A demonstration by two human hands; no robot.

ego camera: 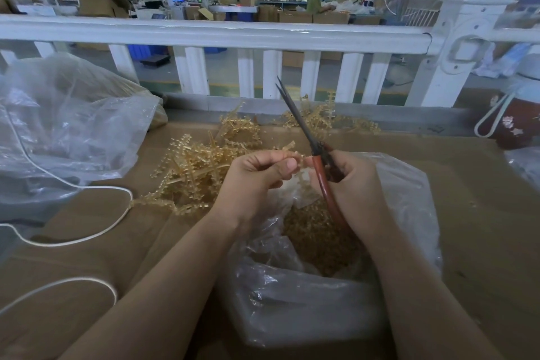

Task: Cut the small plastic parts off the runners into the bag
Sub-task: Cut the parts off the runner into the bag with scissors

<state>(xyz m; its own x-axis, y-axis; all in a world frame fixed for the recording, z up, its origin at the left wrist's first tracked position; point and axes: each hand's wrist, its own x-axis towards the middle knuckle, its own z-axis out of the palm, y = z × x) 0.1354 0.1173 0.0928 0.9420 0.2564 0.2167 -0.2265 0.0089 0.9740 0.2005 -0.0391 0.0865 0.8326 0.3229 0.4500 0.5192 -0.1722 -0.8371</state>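
scissors (304,126) in right hand (347,181), runner (287,147) in left hand (257,175), over bag (409,199)

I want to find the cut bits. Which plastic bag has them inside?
The open bag right under the hands, full of small amber bits. The big bag on the left looks crumpled and mostly clear.

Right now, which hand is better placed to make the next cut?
The right hand: it already holds the scissors, blades pointing up and away. The left hand pinches a runner beside them, above the open bag.
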